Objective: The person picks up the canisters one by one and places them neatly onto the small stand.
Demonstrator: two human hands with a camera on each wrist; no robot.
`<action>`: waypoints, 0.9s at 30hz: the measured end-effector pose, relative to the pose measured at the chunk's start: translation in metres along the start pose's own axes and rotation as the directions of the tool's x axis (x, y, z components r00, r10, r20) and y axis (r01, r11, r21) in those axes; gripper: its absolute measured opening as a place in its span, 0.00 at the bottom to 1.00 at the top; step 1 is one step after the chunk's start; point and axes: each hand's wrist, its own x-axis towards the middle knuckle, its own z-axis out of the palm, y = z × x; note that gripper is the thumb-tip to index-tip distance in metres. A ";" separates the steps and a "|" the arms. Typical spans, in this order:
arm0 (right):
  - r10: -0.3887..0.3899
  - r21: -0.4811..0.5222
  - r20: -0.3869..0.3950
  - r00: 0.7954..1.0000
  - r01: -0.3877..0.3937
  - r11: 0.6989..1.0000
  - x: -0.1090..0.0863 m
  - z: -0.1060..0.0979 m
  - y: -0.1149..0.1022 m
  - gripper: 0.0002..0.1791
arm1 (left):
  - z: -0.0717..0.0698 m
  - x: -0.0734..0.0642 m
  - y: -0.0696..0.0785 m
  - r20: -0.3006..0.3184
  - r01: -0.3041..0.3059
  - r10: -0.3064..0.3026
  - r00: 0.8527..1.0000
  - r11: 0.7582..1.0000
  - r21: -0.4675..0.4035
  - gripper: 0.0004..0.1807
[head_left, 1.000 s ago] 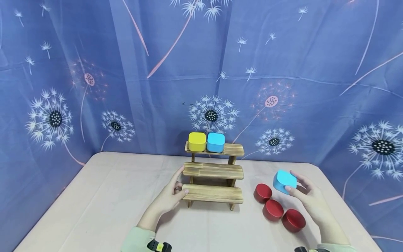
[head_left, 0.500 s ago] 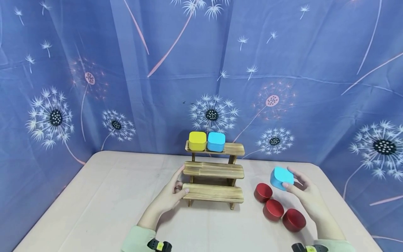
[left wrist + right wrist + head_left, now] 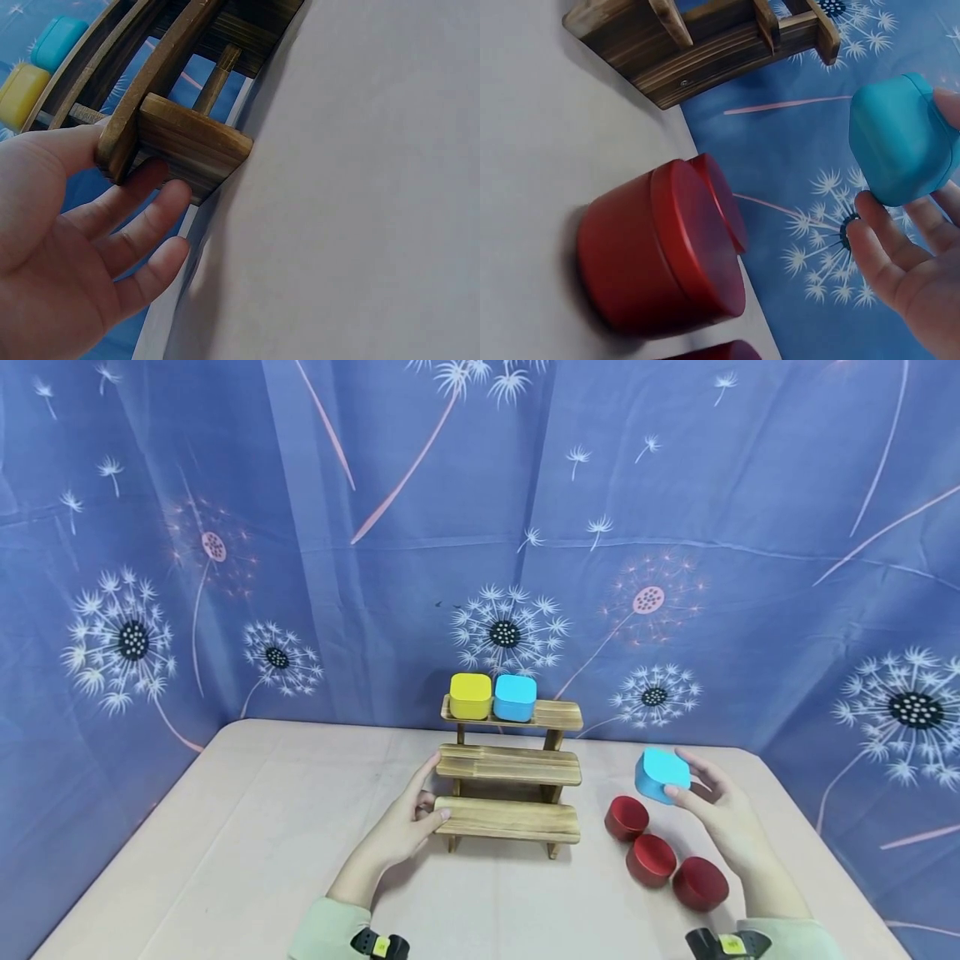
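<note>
My right hand (image 3: 723, 822) holds a bright blue square tin (image 3: 662, 774) with rounded corners between thumb and fingers, raised over the right side of the table. The right wrist view shows this tin (image 3: 900, 139) with a lid seam near one end. At centre stands a three-tier wooden shelf (image 3: 510, 820). My left hand (image 3: 397, 831) grips its left end, thumb on the lowest board; in the left wrist view, the fingers (image 3: 146, 225) curl beneath that board. A yellow tin (image 3: 470, 697) and a second blue tin (image 3: 514, 699) sit side by side on the top tier.
Round red tins stand on the table right of the shelf: one at the back (image 3: 626, 820), one in the middle (image 3: 651, 861) and one nearest me (image 3: 701, 884). A blue dandelion-print curtain (image 3: 390, 610) hangs behind the pale tabletop (image 3: 225, 843).
My right hand has carried the blue tin a little left and away from me, toward the shelf. The left hand keeps its place on the shelf.
</note>
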 end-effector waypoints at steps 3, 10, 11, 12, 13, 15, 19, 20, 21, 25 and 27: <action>0.002 -0.001 0.004 1.000 -0.002 1.000 0.002 0.002 -0.001 0.32 | -0.001 0.000 0.000 0.003 -0.002 0.002 1.000 1.000 -0.006 0.46; -0.020 0.036 0.028 0.999 0.019 0.999 0.008 0.006 -0.005 0.31 | -0.001 0.000 0.002 0.011 0.000 0.001 1.000 0.999 -0.034 0.46; -0.021 0.028 0.031 0.999 0.020 0.999 0.008 0.006 -0.005 0.31 | -0.001 -0.001 0.002 0.012 -0.001 0.002 1.000 0.999 -0.033 0.46; -0.021 0.015 0.031 0.999 0.021 1.000 0.009 0.007 -0.006 0.31 | -0.001 -0.001 0.003 0.013 -0.002 0.002 1.000 1.000 -0.028 0.46; -0.021 0.004 0.032 0.999 0.020 1.000 0.009 0.007 -0.007 0.31 | -0.001 -0.002 0.004 0.012 -0.003 0.004 1.000 1.000 -0.023 0.46; -0.018 -0.010 0.033 0.999 0.019 1.000 0.010 0.008 -0.009 0.31 | 0.000 -0.003 0.008 0.011 -0.004 0.004 1.000 1.000 -0.007 0.45; -0.020 -0.020 0.030 0.999 0.021 1.000 0.013 0.010 -0.012 0.31 | 0.000 -0.004 0.012 0.010 -0.008 0.008 1.000 1.000 0.001 0.45; -0.021 -0.022 0.029 0.999 0.021 1.000 0.014 0.011 -0.013 0.31 | 0.000 -0.004 0.011 0.011 -0.010 0.010 1.000 1.000 0.001 0.45; -0.020 -0.025 0.030 0.999 0.021 0.999 0.015 0.012 -0.014 0.31 | -0.001 -0.003 0.009 0.012 -0.014 0.014 1.000 1.000 0.000 0.45; -0.009 -0.050 0.040 0.999 0.011 0.999 0.019 0.015 -0.018 0.31 | -0.001 -0.001 0.000 0.009 -0.023 0.023 1.000 1.000 0.000 0.46; -0.013 -0.050 0.047 0.999 0.015 0.999 0.021 0.016 -0.020 0.31 | -0.001 0.000 -0.001 0.005 -0.019 0.019 1.000 1.000 0.001 0.46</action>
